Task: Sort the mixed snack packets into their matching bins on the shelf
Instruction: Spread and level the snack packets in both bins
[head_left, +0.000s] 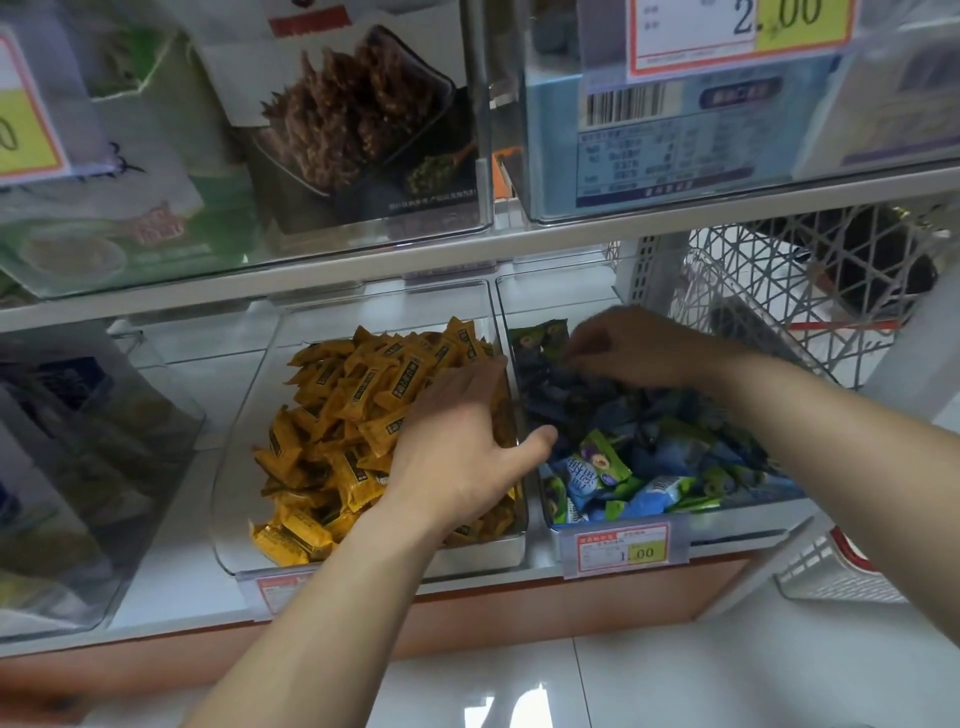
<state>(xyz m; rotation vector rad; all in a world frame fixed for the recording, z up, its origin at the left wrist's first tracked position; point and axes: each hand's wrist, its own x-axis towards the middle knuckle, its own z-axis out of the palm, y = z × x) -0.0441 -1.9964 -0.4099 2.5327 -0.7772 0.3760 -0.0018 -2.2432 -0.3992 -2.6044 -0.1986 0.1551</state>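
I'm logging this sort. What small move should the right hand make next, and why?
Probably close the right hand on one packet and lift it: its curled fingers dip among the blue and green packets at the back of the right bin, grip unclear.

Orange packets (337, 405) fill the left clear bin (231, 499), blue-green packets (649, 467) the right.

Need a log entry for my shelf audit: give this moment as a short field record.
Left bin: yellow packets
Right bin: blue and green packets
Left hand: flat over the yellow packets, thumb reaching across the divider
Right hand: fingers curled among packets at the right bin's back; grip unclear
Price tag: on the right bin's front, reads 1.00
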